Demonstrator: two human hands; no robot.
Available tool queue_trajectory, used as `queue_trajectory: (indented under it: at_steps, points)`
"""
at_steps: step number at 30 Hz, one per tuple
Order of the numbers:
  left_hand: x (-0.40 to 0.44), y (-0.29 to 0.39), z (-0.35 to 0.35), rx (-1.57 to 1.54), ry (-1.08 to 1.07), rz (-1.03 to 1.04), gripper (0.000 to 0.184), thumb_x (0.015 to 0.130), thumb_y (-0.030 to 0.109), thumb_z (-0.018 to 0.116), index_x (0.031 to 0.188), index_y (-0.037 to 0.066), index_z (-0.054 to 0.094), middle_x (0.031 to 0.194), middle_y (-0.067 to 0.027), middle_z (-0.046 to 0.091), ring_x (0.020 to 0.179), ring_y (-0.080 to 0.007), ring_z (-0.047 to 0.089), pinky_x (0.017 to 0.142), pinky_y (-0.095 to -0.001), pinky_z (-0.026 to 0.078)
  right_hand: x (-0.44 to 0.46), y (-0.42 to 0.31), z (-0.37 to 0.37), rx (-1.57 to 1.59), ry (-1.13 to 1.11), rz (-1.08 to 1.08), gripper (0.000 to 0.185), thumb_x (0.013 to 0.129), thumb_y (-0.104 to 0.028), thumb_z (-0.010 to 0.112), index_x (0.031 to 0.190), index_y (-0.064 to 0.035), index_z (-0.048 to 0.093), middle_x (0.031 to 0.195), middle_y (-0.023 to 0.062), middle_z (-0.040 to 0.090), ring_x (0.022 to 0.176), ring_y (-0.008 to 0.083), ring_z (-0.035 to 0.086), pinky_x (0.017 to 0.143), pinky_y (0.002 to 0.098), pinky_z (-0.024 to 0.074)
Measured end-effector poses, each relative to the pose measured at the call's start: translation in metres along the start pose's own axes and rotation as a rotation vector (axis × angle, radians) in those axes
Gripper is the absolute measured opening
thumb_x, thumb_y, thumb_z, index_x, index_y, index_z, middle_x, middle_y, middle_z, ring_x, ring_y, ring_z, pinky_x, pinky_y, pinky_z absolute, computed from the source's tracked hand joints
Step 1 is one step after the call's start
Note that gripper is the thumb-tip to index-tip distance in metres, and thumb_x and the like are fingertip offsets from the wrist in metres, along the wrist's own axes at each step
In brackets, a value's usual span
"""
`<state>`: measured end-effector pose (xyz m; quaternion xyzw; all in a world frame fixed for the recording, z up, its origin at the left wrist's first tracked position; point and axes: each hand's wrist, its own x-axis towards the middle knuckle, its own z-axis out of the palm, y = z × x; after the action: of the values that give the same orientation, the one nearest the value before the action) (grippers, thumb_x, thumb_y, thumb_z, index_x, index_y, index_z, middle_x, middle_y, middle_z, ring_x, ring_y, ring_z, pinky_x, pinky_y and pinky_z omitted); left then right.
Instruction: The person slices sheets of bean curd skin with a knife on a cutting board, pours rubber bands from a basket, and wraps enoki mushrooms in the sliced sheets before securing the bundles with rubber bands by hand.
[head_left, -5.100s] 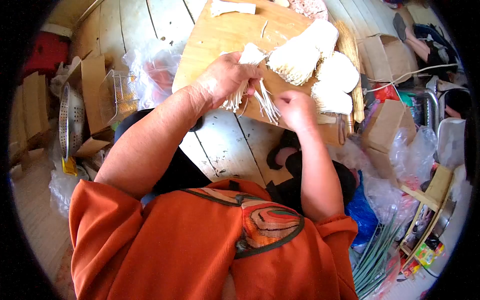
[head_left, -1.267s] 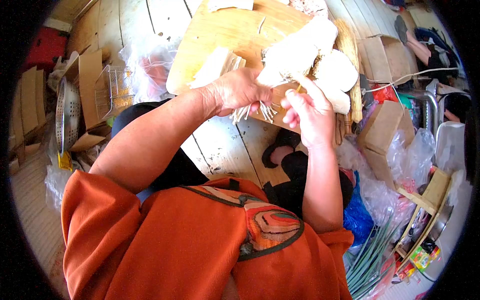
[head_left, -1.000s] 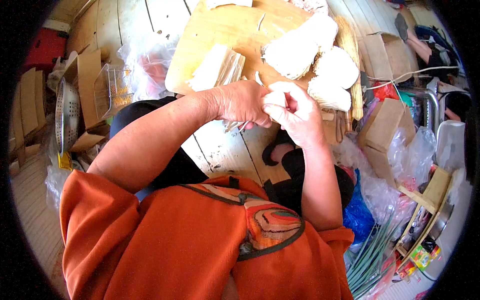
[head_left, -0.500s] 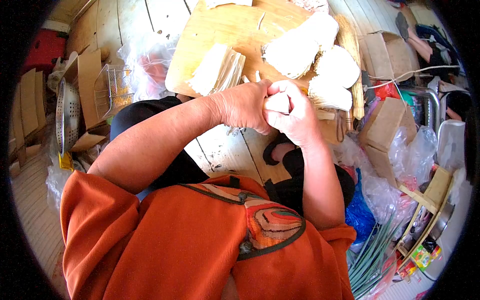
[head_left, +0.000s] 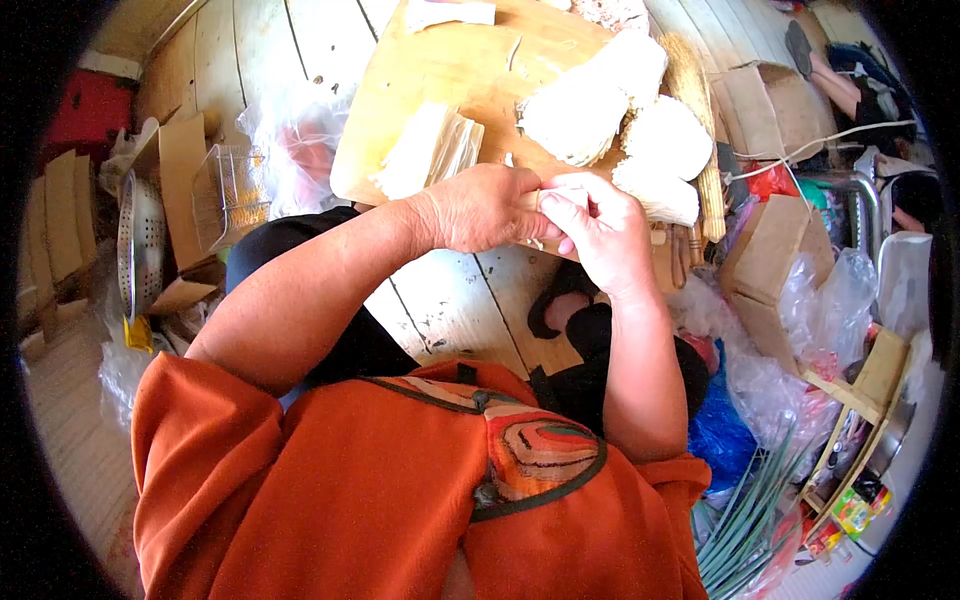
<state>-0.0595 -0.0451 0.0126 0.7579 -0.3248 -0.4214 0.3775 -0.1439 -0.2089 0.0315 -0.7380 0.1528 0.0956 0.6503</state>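
My left hand (head_left: 485,208) and my right hand (head_left: 608,232) meet over the near edge of a wooden cutting board (head_left: 480,75). Both are closed, fingertips together, on a small pale piece of what looks like mushroom (head_left: 540,200), mostly hidden by the fingers. Just beyond my left hand lies a stack of whitish torn mushroom strips (head_left: 432,150). Large white mushrooms (head_left: 580,110) with rough brownish edges rest on the board's right side, past my right hand. Another pale piece (head_left: 450,14) lies at the far edge.
A straw whisk broom (head_left: 690,85) runs along the board's right side. Clear plastic bags (head_left: 300,135), a wire basket (head_left: 240,190) and a metal colander (head_left: 140,240) are on the left. Cardboard boxes (head_left: 775,240), a blue bag (head_left: 720,430) and green onions (head_left: 750,520) are on the right.
My hands have shifted slightly lower, and my right thumb now presses on top of the mushroom piece against my left fingers. Less of the piece shows.
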Motion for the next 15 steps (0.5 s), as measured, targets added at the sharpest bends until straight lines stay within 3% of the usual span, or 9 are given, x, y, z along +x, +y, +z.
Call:
queue_trajectory:
  at_steps: [1,5,7,10,11,12,14,15]
  points:
    - [0.002,-0.005,0.002,0.047,0.012,0.082,0.061,0.087,0.053,0.059,0.117,-0.001,0.054,0.098,-0.0239,0.065,0.097,-0.038,0.062,0.084,-0.0422,0.048,0.0,0.002,0.0,0.005,0.001,-0.002,0.018,0.087,-0.017,0.068,0.094,0.0001,0.065,0.073,0.0022,0.063,0.058,0.0063,0.054,0.05,0.0217,0.0437]
    - [0.002,-0.003,0.002,0.027,-0.017,0.084,0.062,0.087,0.054,0.058,0.119,0.001,0.054,0.098,-0.024,0.065,0.098,-0.0374,0.062,0.085,-0.042,0.048,0.0,0.003,-0.001,0.052,-0.014,-0.01,0.017,0.088,-0.016,0.066,0.091,0.0002,0.066,0.07,0.0018,0.062,0.057,0.0066,0.054,0.05,0.0214,0.0435]
    - [-0.001,0.007,-0.004,-0.014,-0.088,0.055,0.048,0.09,0.041,0.063,0.118,0.003,0.055,0.101,-0.0126,0.066,0.1,-0.0216,0.061,0.087,-0.0339,0.047,0.0,-0.001,-0.001,0.08,-0.013,-0.001,0.017,0.089,-0.017,0.066,0.089,0.0002,0.066,0.069,0.0018,0.062,0.057,0.0065,0.054,0.05,0.0213,0.0435]
    - [-0.005,0.013,-0.018,-0.19,-0.105,0.139,0.047,0.09,0.04,0.063,0.117,0.002,0.055,0.099,-0.0114,0.065,0.1,-0.0187,0.059,0.085,-0.0337,0.047,0.002,0.0,0.001,0.221,-0.012,0.026,0.042,0.09,-0.021,0.065,0.124,-0.0002,0.054,0.085,0.006,0.067,0.066,0.0101,0.061,0.055,0.0214,0.0479]
    - [-0.011,0.016,-0.029,0.002,0.006,-0.025,0.046,0.09,0.039,0.063,0.117,0.002,0.054,0.098,-0.0105,0.065,0.097,-0.017,0.059,0.085,-0.0329,0.047,0.005,0.002,-0.008,0.2,-0.075,0.046,0.061,0.09,-0.031,0.065,0.137,-0.0018,0.04,0.1,0.01,0.066,0.072,0.0126,0.063,0.059,0.0237,0.0511]
    - [-0.008,0.015,-0.044,0.001,-0.009,-0.216,0.046,0.091,0.037,0.063,0.119,0.003,0.052,0.099,-0.0111,0.065,0.094,-0.0178,0.06,0.084,-0.032,0.048,0.006,0.001,-0.01,0.208,-0.075,0.04,0.061,0.09,-0.031,0.065,0.137,-0.0018,0.04,0.1,0.01,0.066,0.072,0.0126,0.063,0.059,0.0237,0.0511]
    - [-0.001,-0.003,-0.076,0.06,0.134,-0.071,0.042,0.092,0.034,0.062,0.119,0.003,0.052,0.095,-0.0104,0.064,0.088,-0.0174,0.06,0.081,-0.0319,0.05,0.006,-0.004,-0.014,0.02,0.073,-0.015,0.054,0.094,-0.029,0.058,0.139,-0.0074,0.04,0.104,0.0121,0.064,0.085,0.018,0.063,0.07,0.0295,0.0523]
    - [0.003,0.001,-0.093,0.163,0.221,-0.092,0.047,0.092,0.034,0.06,0.125,0.003,0.048,0.096,-0.0172,0.064,0.09,-0.0201,0.061,0.083,-0.0346,0.05,0.008,0.0,-0.016,-0.008,0.074,-0.006,0.054,0.092,-0.033,0.059,0.137,-0.0068,0.043,0.104,0.0107,0.064,0.087,0.0184,0.062,0.075,0.0309,0.0514]
